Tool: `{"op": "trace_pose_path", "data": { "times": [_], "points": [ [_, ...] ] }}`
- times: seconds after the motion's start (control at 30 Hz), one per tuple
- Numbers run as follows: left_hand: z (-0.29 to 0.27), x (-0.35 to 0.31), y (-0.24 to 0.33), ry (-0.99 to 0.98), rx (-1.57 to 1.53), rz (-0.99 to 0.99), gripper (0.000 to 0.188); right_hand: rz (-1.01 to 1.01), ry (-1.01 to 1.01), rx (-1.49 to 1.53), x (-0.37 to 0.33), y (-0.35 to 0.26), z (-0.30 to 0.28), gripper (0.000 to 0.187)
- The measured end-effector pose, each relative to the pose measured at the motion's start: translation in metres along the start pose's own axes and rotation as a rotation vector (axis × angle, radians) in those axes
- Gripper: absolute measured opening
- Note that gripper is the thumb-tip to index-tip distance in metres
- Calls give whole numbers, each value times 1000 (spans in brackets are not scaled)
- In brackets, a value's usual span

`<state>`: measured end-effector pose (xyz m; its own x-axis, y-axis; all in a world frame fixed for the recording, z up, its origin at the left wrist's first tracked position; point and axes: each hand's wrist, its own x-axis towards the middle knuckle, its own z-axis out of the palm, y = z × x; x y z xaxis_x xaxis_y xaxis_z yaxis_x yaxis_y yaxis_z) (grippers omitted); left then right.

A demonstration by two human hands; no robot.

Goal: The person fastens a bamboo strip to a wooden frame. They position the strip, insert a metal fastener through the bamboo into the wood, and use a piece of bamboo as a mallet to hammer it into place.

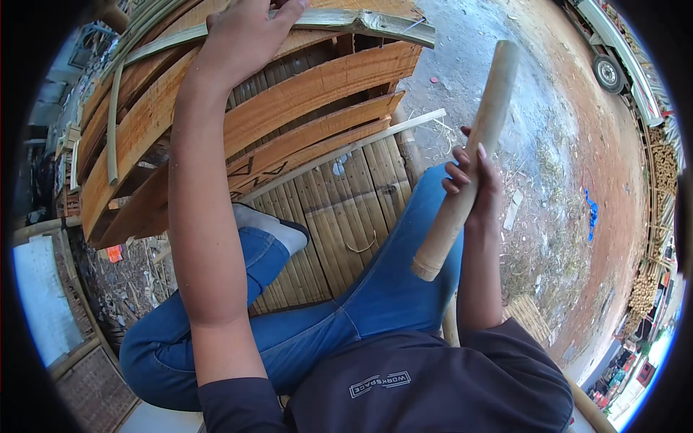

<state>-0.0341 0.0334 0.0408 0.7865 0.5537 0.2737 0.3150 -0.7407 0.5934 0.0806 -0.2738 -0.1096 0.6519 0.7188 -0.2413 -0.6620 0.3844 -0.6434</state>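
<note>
My right hand is closed round a short, thick bamboo stick, which tilts up and to the right above my knee. Stretched out to the top edge, my left hand is over a split bamboo strip lying across a slatted wooden crate. Most of the left hand's fingers are cut off by the picture's edge, so whether they grip anything is hidden. The strip has a knotty, rough joint near its right end.
I sit cross-legged on a bamboo-slat platform, against the crate. A thin pale strip lies along the crate's near side. Dusty ground with shavings and a blue scrap spreads to the right. Beyond are a vehicle and stacked bamboo.
</note>
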Motion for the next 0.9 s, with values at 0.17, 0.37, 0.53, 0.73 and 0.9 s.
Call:
{"op": "trace_pose_path", "data": {
  "times": [0.17,0.37,0.53,0.73,0.9],
  "points": [
    [0,3,-13,13,8,-23,26,119,175,-38,-1,52,23,43],
    [0,2,1,-27,21,-13,27,213,478,-71,-14,141,36,40],
    [0,5,-5,-2,25,4,26,370,576,-299,-8,185,3,50],
    [0,8,-15,18,25,22,24,563,513,-581,-13,226,-26,70],
    [-1,5,-19,42,35,58,23,815,458,-628,-18,204,-13,76]
  ]
}}
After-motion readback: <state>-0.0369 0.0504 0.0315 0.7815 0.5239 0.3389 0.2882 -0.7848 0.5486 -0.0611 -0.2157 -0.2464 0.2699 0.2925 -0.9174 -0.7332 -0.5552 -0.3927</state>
